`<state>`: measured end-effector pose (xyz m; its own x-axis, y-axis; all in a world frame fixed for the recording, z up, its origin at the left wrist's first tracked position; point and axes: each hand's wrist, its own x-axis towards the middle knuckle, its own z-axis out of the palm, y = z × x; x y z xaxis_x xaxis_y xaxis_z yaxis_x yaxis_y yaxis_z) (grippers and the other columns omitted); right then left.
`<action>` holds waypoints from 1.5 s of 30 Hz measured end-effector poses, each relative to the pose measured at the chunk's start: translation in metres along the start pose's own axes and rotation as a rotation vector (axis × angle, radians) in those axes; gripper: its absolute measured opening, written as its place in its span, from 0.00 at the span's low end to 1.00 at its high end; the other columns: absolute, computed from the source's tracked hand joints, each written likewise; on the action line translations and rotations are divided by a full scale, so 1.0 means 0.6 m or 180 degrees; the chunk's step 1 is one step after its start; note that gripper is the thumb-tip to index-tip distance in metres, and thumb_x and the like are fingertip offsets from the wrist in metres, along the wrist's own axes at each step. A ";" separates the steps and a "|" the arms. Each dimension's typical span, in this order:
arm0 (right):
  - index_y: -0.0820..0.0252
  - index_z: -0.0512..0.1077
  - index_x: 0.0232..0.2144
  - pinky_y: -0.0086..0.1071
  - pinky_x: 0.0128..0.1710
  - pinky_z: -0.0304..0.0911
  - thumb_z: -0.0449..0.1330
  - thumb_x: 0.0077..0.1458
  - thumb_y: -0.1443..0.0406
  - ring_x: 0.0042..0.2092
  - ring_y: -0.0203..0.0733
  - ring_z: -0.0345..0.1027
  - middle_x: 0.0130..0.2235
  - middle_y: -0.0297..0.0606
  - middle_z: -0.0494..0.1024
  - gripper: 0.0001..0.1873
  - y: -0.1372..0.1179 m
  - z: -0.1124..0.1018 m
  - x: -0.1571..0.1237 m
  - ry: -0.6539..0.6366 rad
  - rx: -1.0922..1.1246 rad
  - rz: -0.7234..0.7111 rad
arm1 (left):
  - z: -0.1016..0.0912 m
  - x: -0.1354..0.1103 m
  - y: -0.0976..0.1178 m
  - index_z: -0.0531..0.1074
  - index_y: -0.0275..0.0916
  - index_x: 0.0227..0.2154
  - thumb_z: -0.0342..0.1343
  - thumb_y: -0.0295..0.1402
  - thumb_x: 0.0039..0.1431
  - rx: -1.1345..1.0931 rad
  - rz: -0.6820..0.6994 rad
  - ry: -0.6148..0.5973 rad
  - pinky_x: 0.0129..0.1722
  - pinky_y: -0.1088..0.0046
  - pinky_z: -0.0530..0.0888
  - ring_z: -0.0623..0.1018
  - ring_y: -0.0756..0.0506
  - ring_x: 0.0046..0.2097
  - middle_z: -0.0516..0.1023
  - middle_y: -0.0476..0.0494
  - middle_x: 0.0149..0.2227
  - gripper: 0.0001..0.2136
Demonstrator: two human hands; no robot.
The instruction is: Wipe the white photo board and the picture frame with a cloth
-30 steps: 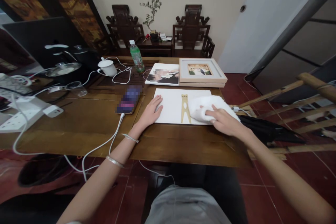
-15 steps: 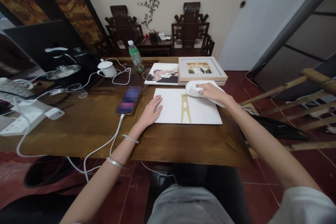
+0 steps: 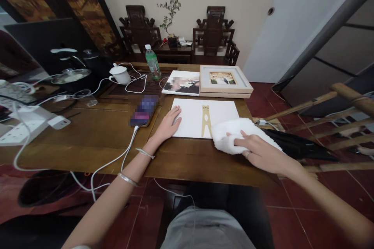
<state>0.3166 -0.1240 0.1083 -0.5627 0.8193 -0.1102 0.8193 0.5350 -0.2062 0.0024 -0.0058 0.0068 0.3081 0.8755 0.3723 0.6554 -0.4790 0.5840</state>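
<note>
A white board [image 3: 193, 118] with a gold stand piece [image 3: 206, 121] on it lies flat on the wooden table [image 3: 102, 136]. My left hand [image 3: 168, 123] rests flat on the board's left edge, fingers stretched out. My right hand [image 3: 258, 152] presses a white cloth [image 3: 233, 134] down at the board's near right corner, fingers bent over the cloth.
Behind the board lie a photo print [image 3: 181, 83] and a framed picture [image 3: 224, 80]. A phone [image 3: 144, 110] on a white cable sits left of my left hand. A green bottle [image 3: 152, 62], a white teapot [image 3: 120, 74], a power strip [image 3: 20, 126] and cookware stand further left. Bamboo poles [image 3: 327, 103] lie right.
My right hand has dragged the cloth from the board's far right corner back toward me to the near right corner. The left hand has stayed put.
</note>
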 end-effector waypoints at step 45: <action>0.67 0.65 0.50 0.65 0.55 0.46 0.46 0.51 0.76 0.64 0.58 0.47 0.54 0.60 0.67 0.24 -0.030 0.029 0.245 0.0447 -0.0207 -0.0343 | 0.001 0.001 -0.004 0.57 0.33 0.61 0.38 0.39 0.65 0.0299 -0.0048 -0.0397 0.64 0.55 0.50 0.51 0.41 0.67 0.53 0.35 0.65 0.25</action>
<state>0.2173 -0.0170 0.0792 -0.6304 0.7748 0.0468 0.7631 0.6297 -0.1457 0.0013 -0.0042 0.0054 0.3771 0.8866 0.2679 0.7204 -0.4626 0.5167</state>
